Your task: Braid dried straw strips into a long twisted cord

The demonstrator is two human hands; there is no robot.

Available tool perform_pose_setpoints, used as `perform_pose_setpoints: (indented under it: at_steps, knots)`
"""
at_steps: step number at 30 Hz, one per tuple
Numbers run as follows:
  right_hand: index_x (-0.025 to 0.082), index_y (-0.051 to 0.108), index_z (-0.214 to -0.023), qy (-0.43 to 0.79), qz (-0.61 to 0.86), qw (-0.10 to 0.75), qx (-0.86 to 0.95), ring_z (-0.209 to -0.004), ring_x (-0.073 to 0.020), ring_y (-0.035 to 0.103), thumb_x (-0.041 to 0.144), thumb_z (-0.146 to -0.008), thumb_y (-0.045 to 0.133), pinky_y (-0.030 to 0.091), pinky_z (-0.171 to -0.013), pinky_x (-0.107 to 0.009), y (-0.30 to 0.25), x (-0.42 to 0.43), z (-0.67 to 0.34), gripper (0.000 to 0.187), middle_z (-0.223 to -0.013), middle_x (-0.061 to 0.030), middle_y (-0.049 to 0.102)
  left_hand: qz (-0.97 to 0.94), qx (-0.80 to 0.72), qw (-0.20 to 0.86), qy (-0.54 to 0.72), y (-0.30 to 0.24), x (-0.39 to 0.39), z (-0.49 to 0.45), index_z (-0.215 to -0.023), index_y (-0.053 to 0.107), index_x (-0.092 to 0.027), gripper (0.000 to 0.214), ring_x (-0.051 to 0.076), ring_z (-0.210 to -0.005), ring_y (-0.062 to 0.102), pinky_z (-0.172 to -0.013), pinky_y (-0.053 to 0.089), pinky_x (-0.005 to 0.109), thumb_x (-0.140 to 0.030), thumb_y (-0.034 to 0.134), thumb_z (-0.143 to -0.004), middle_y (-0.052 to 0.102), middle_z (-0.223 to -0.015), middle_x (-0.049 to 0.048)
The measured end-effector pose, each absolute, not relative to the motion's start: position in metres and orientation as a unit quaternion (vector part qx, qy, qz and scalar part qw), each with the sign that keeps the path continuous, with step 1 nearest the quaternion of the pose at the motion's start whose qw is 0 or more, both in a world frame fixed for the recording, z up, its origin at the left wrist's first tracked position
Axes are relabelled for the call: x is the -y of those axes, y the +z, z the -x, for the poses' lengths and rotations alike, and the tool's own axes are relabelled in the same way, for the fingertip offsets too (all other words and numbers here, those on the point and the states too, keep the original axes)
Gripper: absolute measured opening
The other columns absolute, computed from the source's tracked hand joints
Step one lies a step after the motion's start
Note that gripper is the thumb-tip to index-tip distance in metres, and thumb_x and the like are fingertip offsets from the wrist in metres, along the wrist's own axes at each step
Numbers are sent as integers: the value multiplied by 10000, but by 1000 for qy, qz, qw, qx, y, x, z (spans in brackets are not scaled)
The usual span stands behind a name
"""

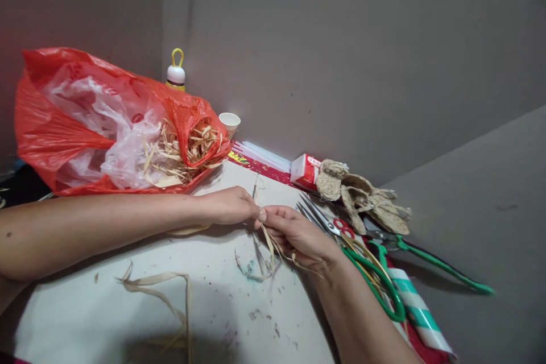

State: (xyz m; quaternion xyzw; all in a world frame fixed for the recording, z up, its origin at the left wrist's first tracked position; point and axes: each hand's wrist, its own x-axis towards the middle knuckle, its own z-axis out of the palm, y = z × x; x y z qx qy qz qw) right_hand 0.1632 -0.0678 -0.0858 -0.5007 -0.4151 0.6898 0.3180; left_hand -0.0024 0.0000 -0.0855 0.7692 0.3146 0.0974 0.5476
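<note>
The strips (270,243) are held just above the bench (230,301), toward its right edge. They are pinched between the fingertips of the left hand (232,205) and those of the right hand (294,232); the two hands are brought together, fingertips touching. Thin ends are left projecting above the grip, and longer ends are hung below it, beside the right palm.

A loose strip (188,307) is laid, bent, toward the near edge of the bench. At the far left corner, a red bag (55,142) is placed on its side; a clear bag (132,153) and dry fibre (200,142) are contained in it. A bottle (176,75) is partly hidden behind the red bag.

Along the far edge, a cup (230,120), white sticks (267,154) and a box (302,170) are arranged from left to right. Beside the box, woven pieces (329,186) are stacked. Along the right edge, scissors (398,307), pruners (443,264) and a striped roll (420,313) are positioned, the scissors being partly covered by the right forearm.
</note>
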Motion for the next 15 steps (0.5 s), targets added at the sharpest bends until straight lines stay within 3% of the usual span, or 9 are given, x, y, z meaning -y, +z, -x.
perform_pose_setpoints:
  at_steps: [7, 12, 15]
  knots:
    - [136, 569, -718, 679, 508, 300, 437, -399, -37, 105, 398, -779, 615, 66, -378, -199, -89, 68, -166, 273, -441, 110, 220, -807, -274, 517, 79, -86, -4, 6, -795, 692, -150, 293, 84, -543, 426, -527, 314, 180, -279, 432, -757, 598, -646, -20]
    - [136, 581, -709, 661, 531, 282, 449, -393, -36, 112, 440, -743, 639, 55, -380, -207, -86, 69, -162, 311, -431, 110, 219, -832, -267, 481, 73, -82, -5, 8, -635, 589, -143, 210, 87, -556, 449, -537, 322, 183, -202, 419, -743, 551, -594, -19]
    - [145, 565, -692, 657, 543, 277, 444, -386, -35, 114, 446, -725, 647, 55, -380, -204, -84, 69, -159, 314, -419, 112, 230, -805, -280, 519, 65, -83, -3, 6, -566, 491, -158, 208, 77, -480, 382, -474, 285, 192, -204, 399, -747, 474, -528, -30]
